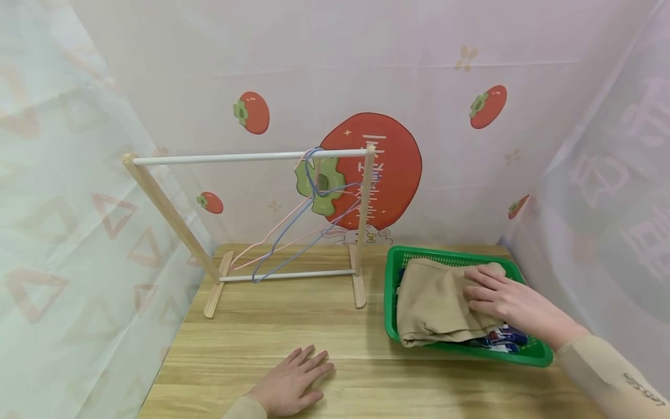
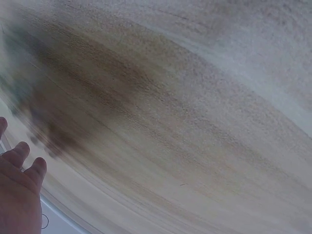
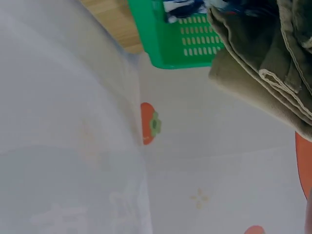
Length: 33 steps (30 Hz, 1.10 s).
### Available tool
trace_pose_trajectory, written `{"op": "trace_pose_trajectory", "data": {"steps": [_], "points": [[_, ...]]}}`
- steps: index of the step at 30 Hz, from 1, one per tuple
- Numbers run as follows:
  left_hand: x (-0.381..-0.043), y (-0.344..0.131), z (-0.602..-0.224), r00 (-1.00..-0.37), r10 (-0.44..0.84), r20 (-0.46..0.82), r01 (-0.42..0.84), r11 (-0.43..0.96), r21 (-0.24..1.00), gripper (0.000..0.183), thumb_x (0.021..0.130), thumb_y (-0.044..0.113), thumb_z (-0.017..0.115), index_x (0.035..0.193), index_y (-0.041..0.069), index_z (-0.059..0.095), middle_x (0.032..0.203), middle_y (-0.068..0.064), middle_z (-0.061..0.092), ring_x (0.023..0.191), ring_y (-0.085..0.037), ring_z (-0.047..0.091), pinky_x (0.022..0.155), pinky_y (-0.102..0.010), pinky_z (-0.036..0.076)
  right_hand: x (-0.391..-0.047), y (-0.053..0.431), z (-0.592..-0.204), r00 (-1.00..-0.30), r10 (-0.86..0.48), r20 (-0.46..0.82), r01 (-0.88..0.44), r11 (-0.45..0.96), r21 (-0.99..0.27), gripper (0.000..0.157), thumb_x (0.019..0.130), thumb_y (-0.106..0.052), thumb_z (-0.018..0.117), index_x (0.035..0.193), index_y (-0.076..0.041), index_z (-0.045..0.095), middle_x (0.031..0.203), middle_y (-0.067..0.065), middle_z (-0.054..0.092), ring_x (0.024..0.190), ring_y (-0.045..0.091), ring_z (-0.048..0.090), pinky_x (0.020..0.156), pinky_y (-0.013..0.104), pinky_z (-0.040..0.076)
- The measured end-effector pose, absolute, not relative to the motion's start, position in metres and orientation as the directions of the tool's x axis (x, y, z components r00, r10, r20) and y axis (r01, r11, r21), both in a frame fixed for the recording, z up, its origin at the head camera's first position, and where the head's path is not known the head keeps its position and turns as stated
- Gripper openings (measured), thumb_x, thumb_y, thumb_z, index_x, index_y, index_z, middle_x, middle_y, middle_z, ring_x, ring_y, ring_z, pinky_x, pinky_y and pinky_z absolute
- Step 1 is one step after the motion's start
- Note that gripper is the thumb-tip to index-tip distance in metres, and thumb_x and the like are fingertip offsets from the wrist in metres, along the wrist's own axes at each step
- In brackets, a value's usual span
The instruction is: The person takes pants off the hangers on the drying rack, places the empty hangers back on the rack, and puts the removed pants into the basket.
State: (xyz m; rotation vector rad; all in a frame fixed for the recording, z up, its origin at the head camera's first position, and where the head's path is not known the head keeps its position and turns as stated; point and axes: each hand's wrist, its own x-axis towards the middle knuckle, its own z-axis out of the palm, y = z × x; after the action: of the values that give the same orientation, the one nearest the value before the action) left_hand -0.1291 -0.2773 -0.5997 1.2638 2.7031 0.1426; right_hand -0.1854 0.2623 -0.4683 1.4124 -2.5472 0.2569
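Observation:
My right hand (image 1: 505,299) grips a khaki garment (image 1: 431,299), its fingers over the cloth and bent at the tips. This folded garment bulges above a green basket (image 1: 392,291). In the right wrist view, layered khaki folds (image 3: 258,90) with stitched hems rise past the basket's rim; the hand is nearly all out of that view. Palm down near the table's front, my left hand (image 1: 290,384) spreads its fingers with nothing held. Those spread fingers (image 2: 35,170) appear at the lower left of the left wrist view.
Left of the basket stands a rack with a white top bar (image 1: 225,157) and wooden legs. Pink and blue hangers (image 1: 293,224) hang near its right end. Dark patterned clothing (image 1: 505,339) lies under the khaki cloth. Printed sheets (image 1: 445,174) enclose the wooden table (image 1: 251,343).

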Motion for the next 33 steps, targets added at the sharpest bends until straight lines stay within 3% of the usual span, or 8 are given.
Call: {"op": "trace_pose_trajectory", "data": {"steps": [3, 7, 12, 17, 19, 21, 24, 33], "points": [[-0.13, -0.278, -0.601, -0.631, 0.77, -0.093, 0.758, 0.638, 0.137, 0.057, 0.107, 0.052, 0.043, 0.155, 0.023, 0.043, 0.159, -0.008, 0.044, 0.143, -0.04, 0.044, 0.112, -0.058, 0.04, -0.184, 0.27, -0.479, -0.457, -0.834, 0.308, -0.82, 0.529, 0.217, 0.046, 0.11, 0.001, 0.027, 0.125, -0.011, 0.069, 0.171, -0.004, 0.002, 0.157, 0.013, 0.006, 0.126, 0.027, 0.001], [-0.13, -0.277, -0.602, -0.628, 0.773, -0.092, 0.761, 0.634, 0.133, 0.056, 0.107, 0.052, 0.043, 0.155, 0.023, 0.043, 0.159, -0.007, 0.044, 0.143, -0.039, 0.044, 0.112, -0.058, 0.04, -0.175, 0.282, -0.493, -0.479, -0.822, 0.308, -0.748, 0.566, 0.347, 0.072, 0.112, -0.015, -0.003, 0.131, -0.017, 0.067, 0.171, 0.003, 0.011, 0.158, 0.019, 0.008, 0.127, 0.033, -0.002], [-0.13, -0.277, -0.601, -0.631, 0.769, -0.102, 0.757, 0.639, 0.138, 0.057, 0.107, 0.052, 0.042, 0.155, 0.023, 0.043, 0.159, -0.007, 0.044, 0.143, -0.039, 0.044, 0.112, -0.058, 0.04, -0.167, 0.294, -0.504, -0.558, -0.808, 0.189, -0.586, 0.545, 0.6, 0.056, 0.111, -0.003, -0.001, 0.16, -0.007, 0.025, 0.164, 0.012, 0.034, 0.153, 0.023, 0.029, 0.128, 0.038, 0.006], [-0.131, -0.277, -0.6, -0.637, 0.763, -0.113, 0.75, 0.647, 0.14, 0.056, 0.107, 0.052, 0.042, 0.155, 0.023, 0.043, 0.159, -0.007, 0.044, 0.143, -0.039, 0.044, 0.112, -0.058, 0.04, -0.166, 0.301, -0.516, -0.551, -0.815, 0.18, -0.648, 0.554, 0.523, 0.071, 0.11, -0.006, -0.005, 0.143, -0.008, 0.058, 0.153, 0.014, 0.05, 0.143, 0.029, 0.045, 0.127, 0.041, -0.001], [-0.131, -0.277, -0.601, -0.639, 0.761, -0.116, 0.748, 0.649, 0.139, 0.056, 0.107, 0.052, 0.042, 0.155, 0.023, 0.043, 0.159, -0.007, 0.044, 0.144, -0.039, 0.043, 0.112, -0.057, 0.04, -0.167, 0.3, -0.522, -0.557, -0.802, 0.216, -0.708, 0.595, 0.381, 0.054, 0.112, -0.007, 0.02, 0.126, -0.013, 0.072, 0.144, 0.012, 0.059, 0.143, 0.032, 0.045, 0.126, 0.039, -0.004], [-0.131, -0.277, -0.601, -0.64, 0.759, -0.118, 0.746, 0.651, 0.14, 0.056, 0.108, 0.052, 0.041, 0.155, 0.024, 0.043, 0.159, -0.007, 0.044, 0.144, -0.039, 0.043, 0.112, -0.057, 0.04, -0.168, 0.298, -0.527, -0.574, -0.789, 0.22, -0.712, 0.614, 0.341, 0.035, 0.102, 0.0, 0.049, 0.123, -0.013, 0.074, 0.138, 0.012, 0.064, 0.145, 0.032, 0.042, 0.126, 0.043, 0.016], [-0.131, -0.277, -0.602, -0.642, 0.757, -0.12, 0.744, 0.653, 0.14, 0.055, 0.108, 0.052, 0.04, 0.155, 0.024, 0.043, 0.159, -0.006, 0.044, 0.144, -0.039, 0.043, 0.112, -0.057, 0.04, -0.168, 0.293, -0.533, -0.612, -0.761, 0.216, -0.709, 0.649, 0.277, 0.051, 0.072, 0.003, 0.076, 0.12, -0.014, 0.076, 0.133, 0.01, 0.067, 0.149, 0.029, 0.036, 0.109, 0.049, 0.046], [-0.131, -0.278, -0.601, -0.65, 0.752, -0.112, 0.738, 0.659, 0.142, 0.054, 0.108, 0.052, 0.041, 0.154, 0.024, 0.046, 0.158, -0.007, 0.046, 0.143, -0.039, 0.044, 0.112, -0.057, 0.04, -0.16, 0.289, -0.538, -0.732, -0.681, 0.031, -0.668, 0.726, 0.165, 0.044, 0.084, 0.003, 0.073, 0.125, -0.012, 0.073, 0.137, 0.013, 0.065, 0.135, 0.035, 0.053, 0.096, 0.049, 0.054]]}}
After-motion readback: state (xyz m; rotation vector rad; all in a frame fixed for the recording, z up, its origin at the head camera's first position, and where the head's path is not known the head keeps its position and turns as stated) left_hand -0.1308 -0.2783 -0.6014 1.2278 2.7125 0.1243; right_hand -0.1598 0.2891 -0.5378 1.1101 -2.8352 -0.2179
